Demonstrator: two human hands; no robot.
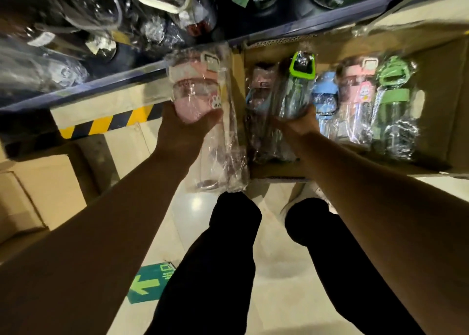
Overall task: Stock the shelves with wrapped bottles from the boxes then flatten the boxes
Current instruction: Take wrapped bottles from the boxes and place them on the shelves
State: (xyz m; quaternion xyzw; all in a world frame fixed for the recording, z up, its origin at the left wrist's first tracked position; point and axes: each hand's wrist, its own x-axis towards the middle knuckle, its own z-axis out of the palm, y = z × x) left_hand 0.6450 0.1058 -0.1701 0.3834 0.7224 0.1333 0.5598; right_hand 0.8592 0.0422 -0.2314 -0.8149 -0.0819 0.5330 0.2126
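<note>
Currently the left hand (pixel 187 122) grips a pink wrapped bottle (pixel 195 93) near the shelf (pixel 101 80); the right hand (pixel 296 125) grips a green-capped bottle (pixel 295 88) over the box (pixel 436 93). Loose, slippery wrap could let either slide free.

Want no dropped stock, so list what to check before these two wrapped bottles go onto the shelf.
1. Left hand grips the pink bottle: ok.
2. Right hand grips the green-lidded bottle: ok.
3. Wrapping whole on both: cannot tell, blurred.
4. Free spot on the shelf: cannot tell; the visible part looks crowded.
5. Box ready to flatten: not ok; the blue bottle and others lie in it.
</note>
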